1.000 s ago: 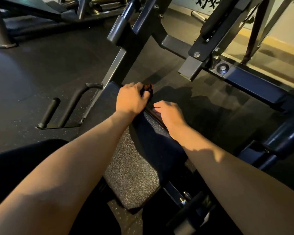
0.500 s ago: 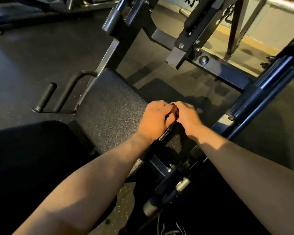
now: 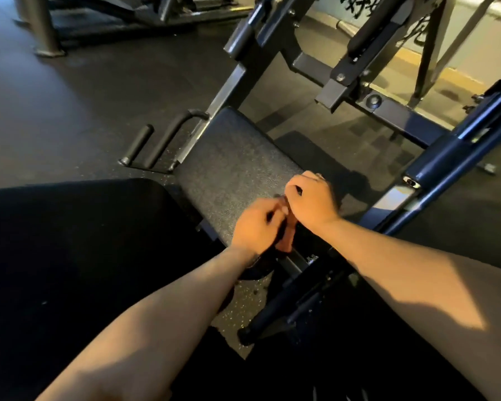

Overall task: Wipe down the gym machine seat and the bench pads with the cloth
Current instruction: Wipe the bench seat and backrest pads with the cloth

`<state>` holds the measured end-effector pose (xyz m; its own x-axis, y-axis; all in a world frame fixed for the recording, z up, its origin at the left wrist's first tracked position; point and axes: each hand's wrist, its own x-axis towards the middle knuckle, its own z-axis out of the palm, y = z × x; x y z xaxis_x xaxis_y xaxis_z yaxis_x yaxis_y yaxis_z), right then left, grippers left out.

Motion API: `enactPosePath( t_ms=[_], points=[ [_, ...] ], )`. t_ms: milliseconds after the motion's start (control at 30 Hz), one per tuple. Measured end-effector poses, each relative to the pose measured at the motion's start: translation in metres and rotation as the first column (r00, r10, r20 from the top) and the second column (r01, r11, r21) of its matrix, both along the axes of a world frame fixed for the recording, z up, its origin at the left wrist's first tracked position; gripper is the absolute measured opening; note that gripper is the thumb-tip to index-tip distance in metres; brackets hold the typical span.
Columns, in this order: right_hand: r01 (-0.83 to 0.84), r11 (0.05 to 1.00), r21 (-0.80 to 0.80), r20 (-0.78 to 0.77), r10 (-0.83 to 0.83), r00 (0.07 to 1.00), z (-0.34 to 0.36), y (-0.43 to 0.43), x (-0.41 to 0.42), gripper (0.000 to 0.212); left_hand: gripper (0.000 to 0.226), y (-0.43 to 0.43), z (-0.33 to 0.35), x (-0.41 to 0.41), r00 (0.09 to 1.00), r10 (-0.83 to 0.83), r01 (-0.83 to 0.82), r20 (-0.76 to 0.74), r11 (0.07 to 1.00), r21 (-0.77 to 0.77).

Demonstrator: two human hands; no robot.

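Head view: blue bar (image 3: 446,159) beside seat (image 3: 232,163); left hand (image 3: 255,227) grips cloth (image 3: 265,259).

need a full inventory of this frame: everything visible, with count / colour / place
seat pad: 1, dark grey, textured, centre
cloth: 1, black, between both hands at the seat pad's near right corner, end hanging below the left hand
handles: 2, black, left of the seat pad, low by the floor
machine frame: 1, dark blue steel, behind and right of the seat pad
other machine: 1, dark, far top left
floor: dark speckled rubber, all round
wall: pale, yellow base strip, top right
dark shape: 1, black, lower left; leg or pad, cannot tell
left hand: grips the cloth
right hand: fingers curled, seems to pinch the cloth's upper end
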<state>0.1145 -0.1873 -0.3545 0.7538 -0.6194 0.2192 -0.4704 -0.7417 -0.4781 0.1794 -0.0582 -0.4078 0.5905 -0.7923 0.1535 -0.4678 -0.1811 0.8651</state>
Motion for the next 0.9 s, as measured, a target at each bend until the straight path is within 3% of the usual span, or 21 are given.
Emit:
enactPosePath(
  t_ms=[67,133,233,300,433,600,800,900],
  points=[
    [-0.007,0.974,0.228,0.083,-0.013,0.996,0.007,0.011,0.012,0.019,0.029,-0.001,0.021,0.014,0.901,0.297,-0.341,-0.315,0.936,-0.093],
    [-0.054,0.889,0.454,0.120,-0.001,0.993,0.013,0.026,0.025,0.020,0.030,0.005,0.035,0.023,0.725,0.356,-0.519,-0.590,0.845,-0.127],
    [-0.210,0.654,0.727,0.193,0.099,0.976,0.013,0.046,0.036,0.042,0.026,0.011,0.039,0.037,0.623,0.334,-0.575,-0.707,0.809,-0.125],
    [-0.308,0.550,0.776,0.228,0.211,0.950,0.007,0.055,0.046,0.051,0.028,0.019,0.038,0.045,0.619,0.323,-0.574,-0.716,0.808,-0.133],
    [-0.373,0.528,0.763,0.216,0.335,0.917,-0.015,0.072,0.083,0.047,0.032,0.048,0.034,0.063,0.592,0.504,-0.671,-0.629,0.740,-0.039],
    [-0.441,0.443,0.780,0.219,0.467,0.857,-0.033,0.120,0.119,0.027,0.039,0.123,0.046,0.075,0.621,0.730,-0.742,-0.286,0.665,0.088],
    [-0.401,0.379,0.834,0.275,0.345,0.897,-0.017,0.198,0.143,0.049,0.033,0.240,0.065,0.049,0.447,0.894,-0.887,-0.028,0.447,0.115],
    [-0.480,0.342,0.808,0.320,0.429,0.845,-0.003,0.241,0.142,0.048,0.022,0.280,0.067,0.018,0.343,0.928,-0.939,0.144,0.337,0.065]
  ],
)
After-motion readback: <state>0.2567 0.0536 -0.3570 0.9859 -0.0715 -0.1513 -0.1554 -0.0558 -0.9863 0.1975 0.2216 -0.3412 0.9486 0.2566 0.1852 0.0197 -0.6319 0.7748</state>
